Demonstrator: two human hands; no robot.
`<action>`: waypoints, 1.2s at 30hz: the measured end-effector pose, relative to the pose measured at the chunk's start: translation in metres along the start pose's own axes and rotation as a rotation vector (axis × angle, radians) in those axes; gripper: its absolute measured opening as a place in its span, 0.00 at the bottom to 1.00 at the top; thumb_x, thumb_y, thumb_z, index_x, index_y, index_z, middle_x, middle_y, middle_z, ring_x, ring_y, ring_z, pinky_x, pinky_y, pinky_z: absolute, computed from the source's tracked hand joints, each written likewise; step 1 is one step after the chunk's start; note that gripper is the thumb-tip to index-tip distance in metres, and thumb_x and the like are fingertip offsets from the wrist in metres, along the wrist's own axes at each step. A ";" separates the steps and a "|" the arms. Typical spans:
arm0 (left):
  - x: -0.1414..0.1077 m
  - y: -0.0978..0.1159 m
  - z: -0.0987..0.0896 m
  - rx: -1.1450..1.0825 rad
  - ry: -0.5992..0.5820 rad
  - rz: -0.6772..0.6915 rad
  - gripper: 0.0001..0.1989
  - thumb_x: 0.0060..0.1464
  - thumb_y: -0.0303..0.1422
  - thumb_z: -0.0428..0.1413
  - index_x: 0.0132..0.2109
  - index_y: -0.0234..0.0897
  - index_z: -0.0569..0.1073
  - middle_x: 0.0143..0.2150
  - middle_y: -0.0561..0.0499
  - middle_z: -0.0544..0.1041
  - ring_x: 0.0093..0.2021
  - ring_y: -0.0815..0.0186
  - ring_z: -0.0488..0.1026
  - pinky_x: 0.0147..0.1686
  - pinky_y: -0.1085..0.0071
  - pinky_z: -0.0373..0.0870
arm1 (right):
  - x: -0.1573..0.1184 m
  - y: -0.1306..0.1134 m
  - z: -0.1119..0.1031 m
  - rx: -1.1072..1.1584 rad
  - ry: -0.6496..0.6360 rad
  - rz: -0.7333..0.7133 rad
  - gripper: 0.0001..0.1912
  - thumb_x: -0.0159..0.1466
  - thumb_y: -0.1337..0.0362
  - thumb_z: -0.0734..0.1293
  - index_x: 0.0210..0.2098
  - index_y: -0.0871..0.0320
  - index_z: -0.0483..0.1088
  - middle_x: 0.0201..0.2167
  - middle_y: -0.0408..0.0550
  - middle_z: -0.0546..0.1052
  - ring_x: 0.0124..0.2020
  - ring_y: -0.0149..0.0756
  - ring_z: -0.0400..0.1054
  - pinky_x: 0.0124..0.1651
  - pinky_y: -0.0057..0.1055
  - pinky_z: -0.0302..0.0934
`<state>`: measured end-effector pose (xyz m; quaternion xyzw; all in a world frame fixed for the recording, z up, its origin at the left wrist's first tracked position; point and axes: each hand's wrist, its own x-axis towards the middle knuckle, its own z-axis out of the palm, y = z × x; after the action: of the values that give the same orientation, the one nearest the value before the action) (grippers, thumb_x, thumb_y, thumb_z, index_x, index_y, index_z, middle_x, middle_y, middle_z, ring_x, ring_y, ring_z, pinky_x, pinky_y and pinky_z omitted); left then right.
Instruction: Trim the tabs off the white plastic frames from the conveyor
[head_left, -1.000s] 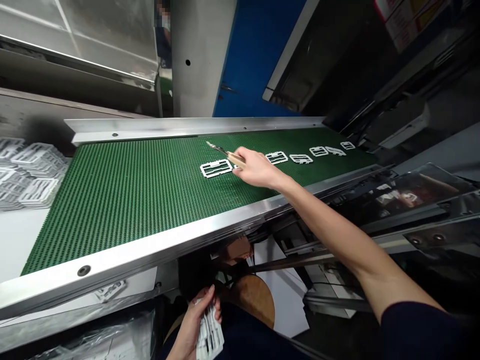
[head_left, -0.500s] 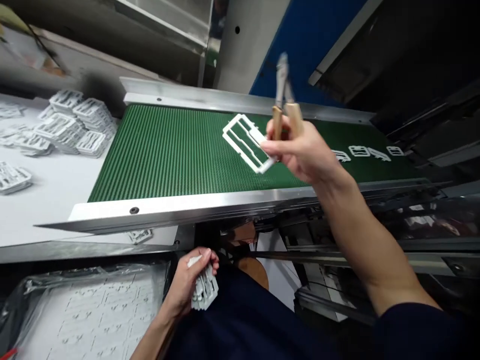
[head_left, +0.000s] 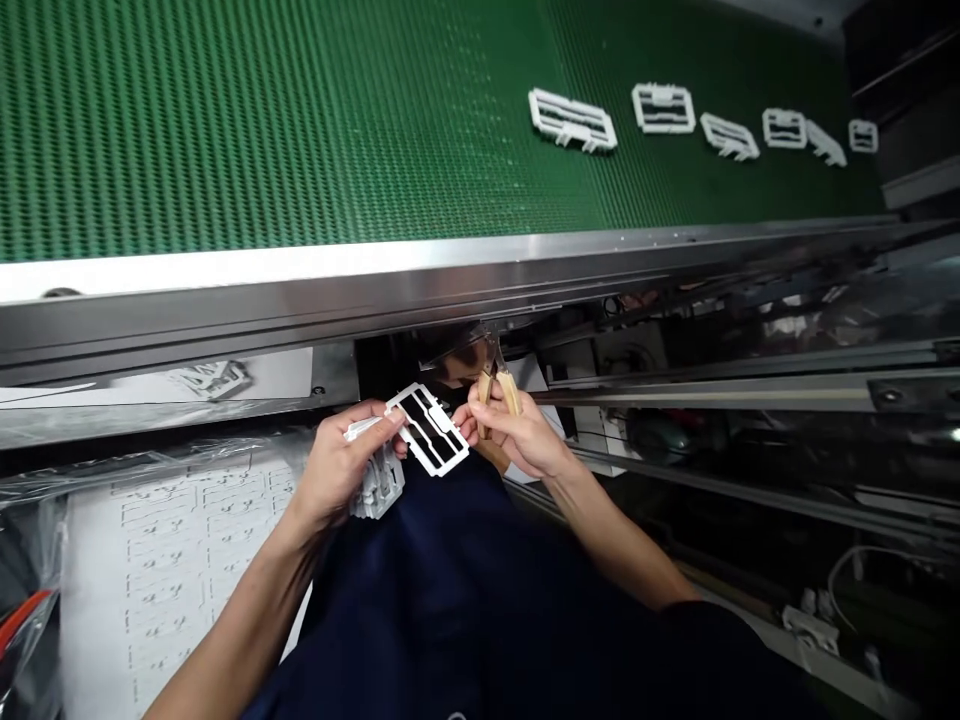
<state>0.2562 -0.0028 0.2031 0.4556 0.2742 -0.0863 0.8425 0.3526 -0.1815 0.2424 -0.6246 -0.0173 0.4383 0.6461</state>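
Observation:
My left hand [head_left: 346, 455] is closed on a stack of white plastic frames [head_left: 377, 488]. Its thumb and fingers also pinch the left corner of a single white plastic frame [head_left: 430, 428], which has long slots through it. At that frame's right side, the fingertips of my right hand [head_left: 517, 428] touch or nearly touch its edge. The same right hand grips pliers [head_left: 500, 385] with pale tan handles, the metal jaws pointing up and away. Whether the right fingertips still pinch the frame is hard to make out.
Beyond my hands runs a green ribbed conveyor belt [head_left: 300, 130] with a metal side rail [head_left: 315, 285]. Several white frames [head_left: 574, 120] lie along its right part. At lower left, a plastic-lined box [head_left: 97, 600] holds rows of white parts. Another part [head_left: 210, 380] lies under the rail.
My right hand has come down from above the belt with the frame and pliers, meeting my left hand, which now holds that frame too. The view has tilted down and shifted right.

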 end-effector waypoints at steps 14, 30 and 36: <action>0.012 -0.002 0.003 0.094 0.032 -0.040 0.11 0.48 0.38 0.62 0.32 0.33 0.74 0.23 0.52 0.73 0.24 0.68 0.69 0.26 0.76 0.67 | 0.008 0.018 -0.002 0.036 0.038 -0.031 0.17 0.48 0.65 0.75 0.33 0.59 0.65 0.27 0.40 0.68 0.27 0.26 0.66 0.32 0.25 0.63; 0.040 0.030 -0.012 0.501 -0.269 -0.046 0.10 0.53 0.35 0.58 0.30 0.33 0.73 0.22 0.53 0.72 0.25 0.69 0.66 0.26 0.78 0.62 | 0.008 0.015 -0.001 -0.265 0.048 -0.074 0.12 0.51 0.65 0.71 0.32 0.59 0.64 0.28 0.40 0.68 0.29 0.26 0.63 0.35 0.26 0.61; 0.043 0.032 -0.018 0.664 -0.302 0.013 0.12 0.56 0.37 0.56 0.29 0.33 0.72 0.23 0.55 0.71 0.26 0.71 0.64 0.27 0.81 0.58 | 0.010 0.019 -0.003 -0.232 0.041 -0.032 0.15 0.49 0.64 0.73 0.33 0.60 0.65 0.29 0.41 0.69 0.29 0.26 0.64 0.35 0.26 0.63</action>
<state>0.2981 0.0345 0.1946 0.6881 0.1006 -0.2315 0.6803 0.3503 -0.1813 0.2206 -0.7036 -0.0649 0.4101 0.5767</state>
